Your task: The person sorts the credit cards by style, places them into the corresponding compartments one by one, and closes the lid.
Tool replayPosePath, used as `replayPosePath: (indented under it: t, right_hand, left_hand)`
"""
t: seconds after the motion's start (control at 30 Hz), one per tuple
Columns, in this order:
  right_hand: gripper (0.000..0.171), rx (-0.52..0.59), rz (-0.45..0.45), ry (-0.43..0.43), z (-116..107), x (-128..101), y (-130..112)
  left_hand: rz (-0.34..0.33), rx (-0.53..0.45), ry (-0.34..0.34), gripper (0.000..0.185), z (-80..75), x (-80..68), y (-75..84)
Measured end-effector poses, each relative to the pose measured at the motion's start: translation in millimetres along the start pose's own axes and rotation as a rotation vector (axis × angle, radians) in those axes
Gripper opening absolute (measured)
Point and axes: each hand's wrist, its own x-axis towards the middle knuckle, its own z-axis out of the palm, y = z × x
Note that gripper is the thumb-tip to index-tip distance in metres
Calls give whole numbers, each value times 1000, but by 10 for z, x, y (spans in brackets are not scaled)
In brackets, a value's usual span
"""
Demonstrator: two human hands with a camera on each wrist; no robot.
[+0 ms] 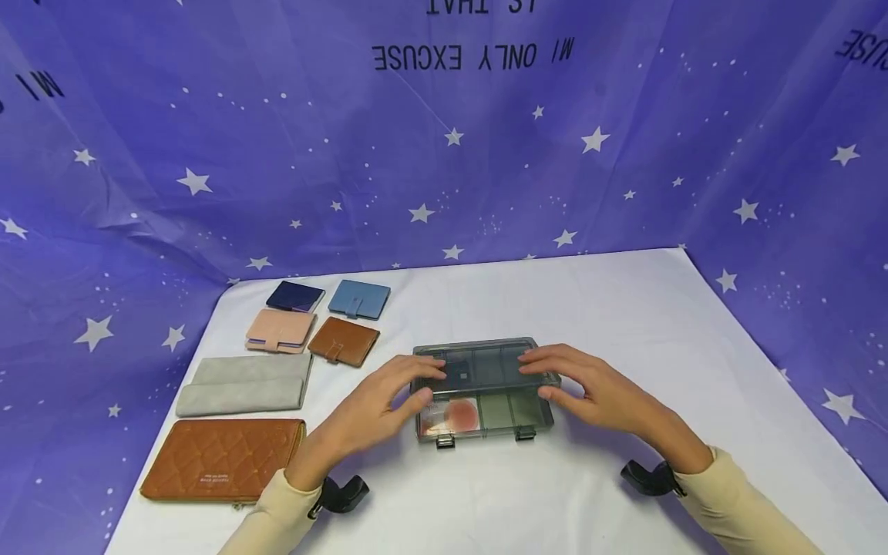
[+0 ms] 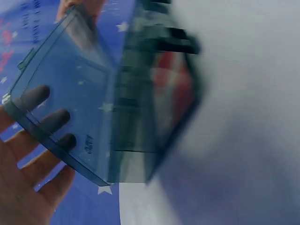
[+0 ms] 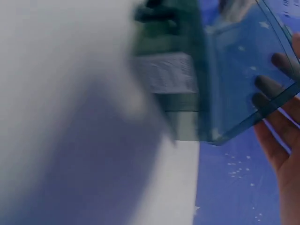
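A smoky, see-through plastic case (image 1: pixel 516 420) with inner dividers and two front clasps lies in front of me. Its lid (image 2: pixel 79 108) stands partly raised at an angle to the base. Through the front, a card with a red round print (image 1: pixel 462 416) shows in the left compartment. My left hand (image 1: pixel 378 405) spreads its fingers over the lid's left end. My right hand (image 1: pixel 600 389) does the same at the right end, thumb by the lid's front corner. In both wrist views, fingertips (image 3: pixel 269 86) show through the lid, resting on its outer face.
On the left lie a brown quilted wallet (image 1: pixel 222 459), a grey folding wallet (image 1: pixel 243 385), and smaller card holders in pink (image 1: pixel 280 327), brown (image 1: pixel 344 341), light blue (image 1: pixel 361 298) and navy (image 1: pixel 294 296). A purple star-printed cloth (image 1: pixel 388 162) hangs around the white table (image 1: pixel 597 493).
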Motion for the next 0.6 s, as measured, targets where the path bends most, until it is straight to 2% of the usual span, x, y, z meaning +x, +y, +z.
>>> replayPosePath:
  t: [0.17, 0.27, 0.4, 0.5, 0.6]
  right_hand:
    - [41, -111, -103, -25, 148, -108, 6]
    - [41, -178, -150, -32, 218, -125, 7]
    - [39, -222, -166, -60, 282, -137, 0]
    - [39, -238, -159, -82, 304, -159, -3]
    - [45, -267, -151, -109, 290, -179, -8]
  left_hand:
    - [98, 199, -71, 47, 93, -83, -33]
    - [148, 258, -86, 59, 152, -101, -73]
    - [220, 296, -86, 78, 227, -118, -124]
    - [239, 344, -99, 85, 265, -128, -142]
    - [229, 406, -109, 78, 280, -124, -138]
